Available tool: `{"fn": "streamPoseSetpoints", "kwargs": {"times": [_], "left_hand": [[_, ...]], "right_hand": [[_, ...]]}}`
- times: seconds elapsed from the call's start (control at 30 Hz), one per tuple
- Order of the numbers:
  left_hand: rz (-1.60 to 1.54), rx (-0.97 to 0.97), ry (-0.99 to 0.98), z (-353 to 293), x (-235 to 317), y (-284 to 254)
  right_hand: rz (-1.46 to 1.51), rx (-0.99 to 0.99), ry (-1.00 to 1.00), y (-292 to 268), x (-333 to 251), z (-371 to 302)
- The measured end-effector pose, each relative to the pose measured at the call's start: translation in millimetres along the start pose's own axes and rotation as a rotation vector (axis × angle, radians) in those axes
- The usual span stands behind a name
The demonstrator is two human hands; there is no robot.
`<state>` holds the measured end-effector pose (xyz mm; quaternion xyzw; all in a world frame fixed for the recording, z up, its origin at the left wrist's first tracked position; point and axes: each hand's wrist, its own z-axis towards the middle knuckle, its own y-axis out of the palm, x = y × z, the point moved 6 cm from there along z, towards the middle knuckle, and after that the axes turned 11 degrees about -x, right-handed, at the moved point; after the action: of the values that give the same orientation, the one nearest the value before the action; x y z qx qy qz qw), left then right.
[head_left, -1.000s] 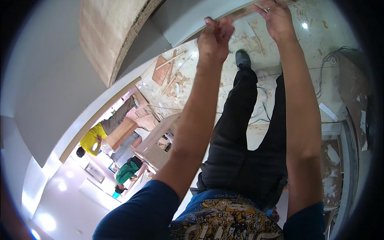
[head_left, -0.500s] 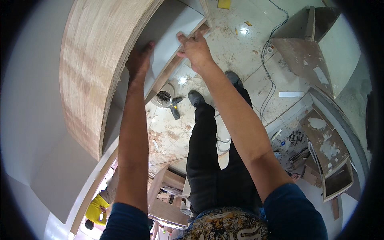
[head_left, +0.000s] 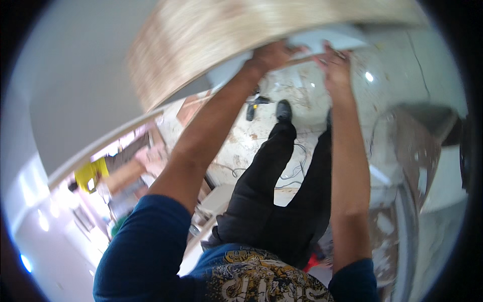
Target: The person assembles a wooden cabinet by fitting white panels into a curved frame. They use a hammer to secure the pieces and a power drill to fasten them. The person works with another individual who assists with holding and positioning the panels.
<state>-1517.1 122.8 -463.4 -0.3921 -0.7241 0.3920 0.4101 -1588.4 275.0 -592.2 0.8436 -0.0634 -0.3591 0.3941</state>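
Observation:
A white-faced board with a bare wood edge (head_left: pixel 314 39) lies beneath a large curved plywood panel (head_left: pixel 221 38) at the top. My right hand (head_left: pixel 335 68) is at the board's near edge, with its thumb and fingers around that edge. To the left, my left hand (head_left: pixel 271 54) reaches in beside the plywood and touches the board; a fingertip points right across the white face. Motion blurs both hands, and the left hand's other fingers are hidden.
A cordless drill (head_left: pixel 253 107) lies on the dusty tiled floor near my shoe (head_left: pixel 284 110). Grey cable (head_left: pixel 297 173) loops between my legs. A worn cabinet piece (head_left: pixel 410 136) stands at the right. At the lower left is a person in a yellow top (head_left: pixel 91 175).
The view has swung, so the plywood, board and both hands now appear farther right. Both hands stay at the board, with the left hand closer to the right one.

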Motion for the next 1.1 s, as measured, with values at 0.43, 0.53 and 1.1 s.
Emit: {"fn": "streamPoseSetpoints", "kwargs": {"times": [0.43, 0.53, 1.1], "left_hand": [[0.106, -0.086, 0.005, -62.0, -44.4, 22.1], [0.228, 0.115, 0.132, -68.5, -44.4, 19.7], [-1.102, 0.785, -0.559, -279.3, -203.5, 92.5]], "right_hand": [[-0.185, 0.002, 0.173, 10.9, -19.1, -21.4], [-0.254, -0.020, 0.215, 9.1, -17.2, -16.7], [-2.217, -1.124, -0.288, 250.7, 135.5, -70.0]]}}
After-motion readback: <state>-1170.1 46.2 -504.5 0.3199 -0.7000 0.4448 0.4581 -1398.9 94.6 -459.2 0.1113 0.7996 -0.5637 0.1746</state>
